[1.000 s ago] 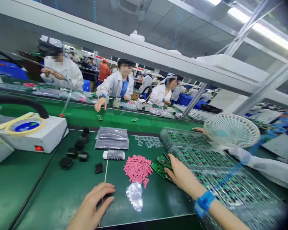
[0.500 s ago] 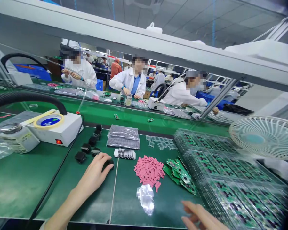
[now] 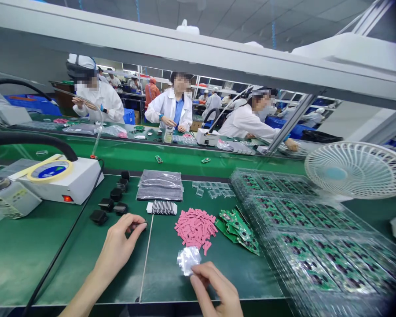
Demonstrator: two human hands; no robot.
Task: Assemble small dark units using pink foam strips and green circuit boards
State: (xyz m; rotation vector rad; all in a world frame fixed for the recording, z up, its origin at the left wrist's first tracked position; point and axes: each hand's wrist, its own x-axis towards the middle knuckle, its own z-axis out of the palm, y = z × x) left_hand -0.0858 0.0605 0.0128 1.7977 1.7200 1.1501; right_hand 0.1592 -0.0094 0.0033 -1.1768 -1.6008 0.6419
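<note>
While board-filled trays (image 3: pixel 263 220) are standing right of the pink strips (image 3: pixel 195 228), loose circuit boards (image 3: pixel 239 229) are lying between, unhandled, finished work not being distinguishable.
Left of the strips, the left hand (image 3: pixel 120 237) is curling narrowly, contents hidden; just below them, the right hand (image 3: pixel 219 286) is touching silver film (image 3: pixel 186 259), fingertips nearly meeting, hold unclear.

The green boards (image 3: pixel 239 231) have been let go by the right hand (image 3: pixel 218 288), and the silver film (image 3: pixel 185 259) is now touched. A small black stack (image 3: pixel 131 227) is now held by the left hand (image 3: pixel 118 237). Across the bench (image 3: pixel 86 259), a worker's arm (image 3: pixel 155 112) has been pulled back.
</note>
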